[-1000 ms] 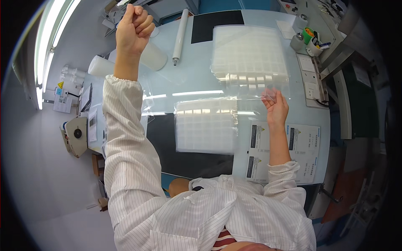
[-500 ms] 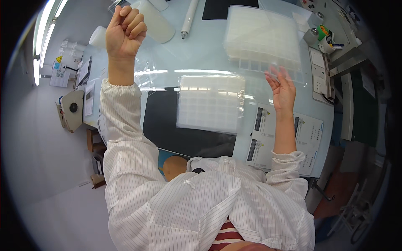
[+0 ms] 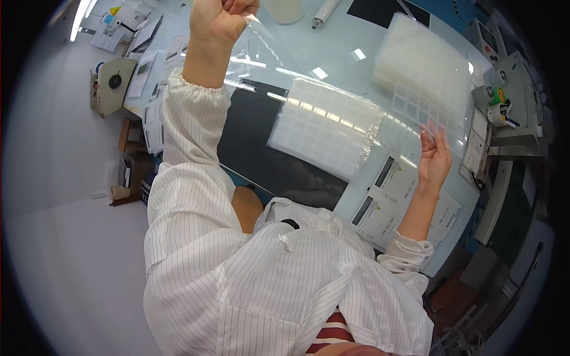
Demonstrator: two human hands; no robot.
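our left fist gripped clear film; half-open right hand, hold unclear, met translucent gridded plastic near black-on-white printouts.

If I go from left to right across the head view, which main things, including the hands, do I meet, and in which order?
Beige device with black knob, left hand, nearer stack of clear gridded sheets, right hand, white pen cup.

Yellow triangular warning sign above small blue square label on white paper notice, black rectangular blocks with yellow triangles on white printed sheets, lettering unreadable
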